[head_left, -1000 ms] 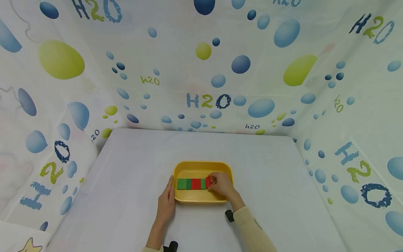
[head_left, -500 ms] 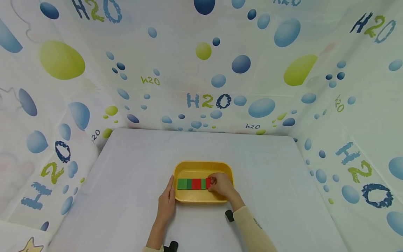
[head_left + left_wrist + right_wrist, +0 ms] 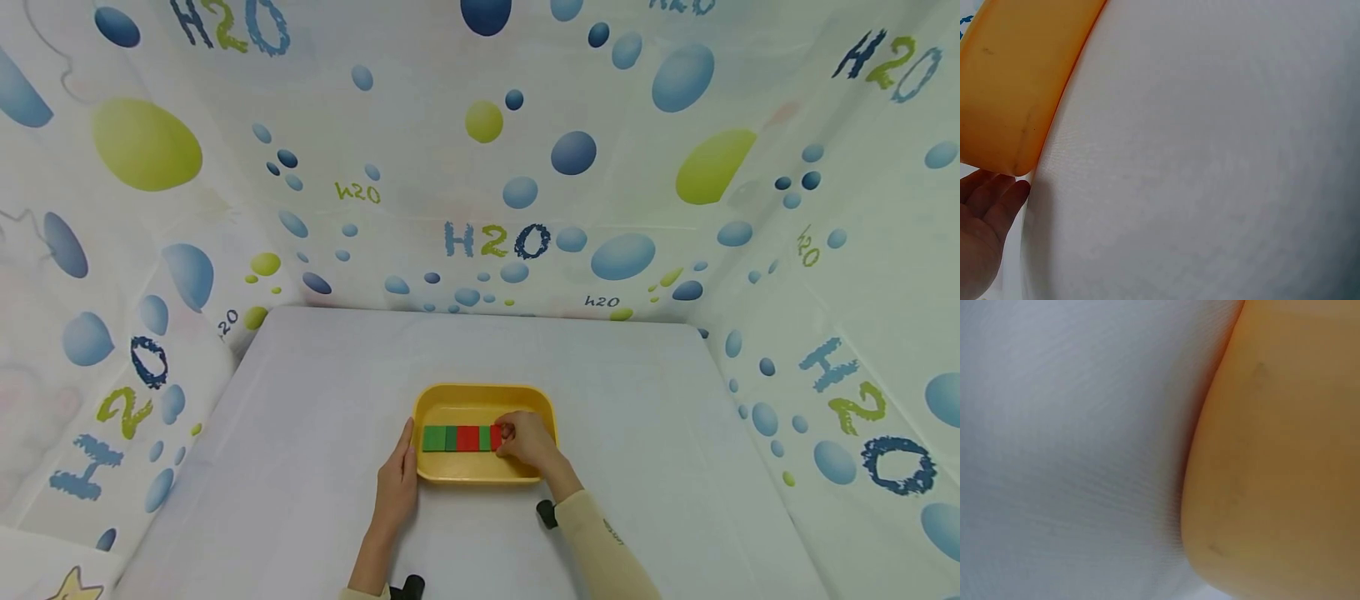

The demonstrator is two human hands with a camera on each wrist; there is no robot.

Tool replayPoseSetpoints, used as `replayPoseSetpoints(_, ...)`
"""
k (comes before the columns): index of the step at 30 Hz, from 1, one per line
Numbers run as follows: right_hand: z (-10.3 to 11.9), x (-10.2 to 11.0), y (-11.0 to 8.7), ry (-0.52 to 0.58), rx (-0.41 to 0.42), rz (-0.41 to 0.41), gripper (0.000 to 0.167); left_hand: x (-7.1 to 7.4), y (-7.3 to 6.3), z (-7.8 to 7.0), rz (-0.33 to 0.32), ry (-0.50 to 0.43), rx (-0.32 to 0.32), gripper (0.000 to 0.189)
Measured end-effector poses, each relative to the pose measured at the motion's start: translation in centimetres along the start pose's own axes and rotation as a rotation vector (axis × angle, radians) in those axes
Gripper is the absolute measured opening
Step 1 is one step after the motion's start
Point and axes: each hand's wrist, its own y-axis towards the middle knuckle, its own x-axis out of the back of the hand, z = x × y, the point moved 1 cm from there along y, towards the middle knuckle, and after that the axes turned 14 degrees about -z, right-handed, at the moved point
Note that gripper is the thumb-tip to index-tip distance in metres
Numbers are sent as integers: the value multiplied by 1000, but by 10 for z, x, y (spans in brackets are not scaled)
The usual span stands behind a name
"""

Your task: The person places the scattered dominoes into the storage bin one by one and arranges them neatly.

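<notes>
In the head view a yellow tray (image 3: 480, 407) lies on the table, with a row of red and green blocks across its floor. From left to right come a green block (image 3: 434, 438), a darker green one (image 3: 451, 438), a red piece (image 3: 468, 438) and a narrow green block (image 3: 484, 438). At the row's right end my right hand (image 3: 531, 442) pinches a red block (image 3: 496, 437), partly covered by the fingers, against the narrow green one. Fairly straight fingers of my left hand (image 3: 397, 482) rest against the tray's left side; the left wrist view shows them touching its end.
A white cloth covers the table (image 3: 322, 392). Behind and at both sides hangs a white curtain (image 3: 420, 150) printed with blue and green drops. Dark wrist cameras sit at both sleeves. In the right wrist view the tray's outer wall (image 3: 1285, 456) hides the right hand.
The red block in my right hand has come down slightly, from standing a little above the row's line to lying level with the other blocks. My left hand keeps its place at the tray.
</notes>
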Motion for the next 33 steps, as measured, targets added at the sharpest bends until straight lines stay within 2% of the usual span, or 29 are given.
replayPoseSetpoints(4, -1, -1, 0, -8, -7, 3, 39, 0, 0, 0, -13, 1, -19, 47)
replayPoseSetpoints(12, -1, -1, 0, -12, 8, -3, 39, 1, -1, 0, 13, 2, 14, 48)
replayPoseSetpoints(33, -2, -2, 0, -26, -9, 15, 40, 1, -1, -1, 16, -2, 7, 48)
